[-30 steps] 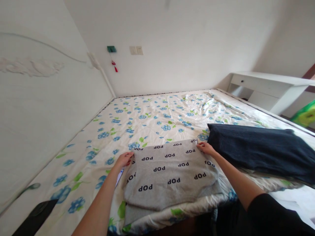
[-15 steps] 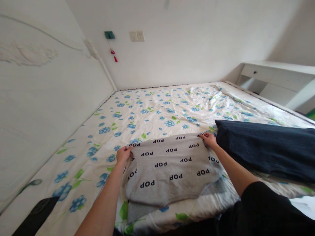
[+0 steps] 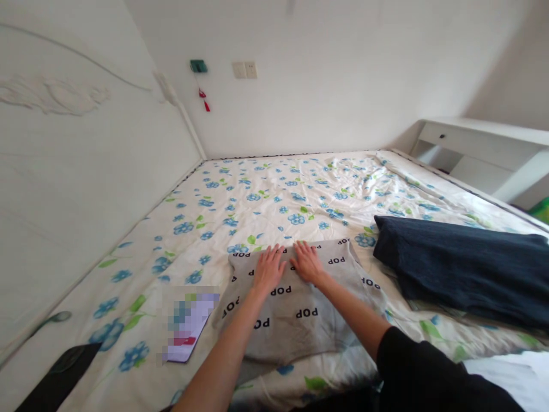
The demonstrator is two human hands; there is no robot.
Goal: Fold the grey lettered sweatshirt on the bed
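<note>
Head view: left hand (image 3: 268, 268) and right hand (image 3: 307, 262) side by side, fingers spread, palms pressed flat on one folded grey POP-print garment (image 3: 295, 303) at near edge of bed (image 3: 274, 194), likely flattening it, gripping nothing. One dark blue folded cloth (image 3: 458, 266) just right. One blurred card (image 3: 189, 323) to left.

The grey sweater (image 3: 295, 297) is soft matt knit printed with black letters. Right of the sweater, the dark folded garment (image 3: 463, 266) looks coarser, matt cloth. Beneath the sweater, the floral bedsheet (image 3: 278, 194) is thin, smooth, creased cotton-like fabric.
</note>
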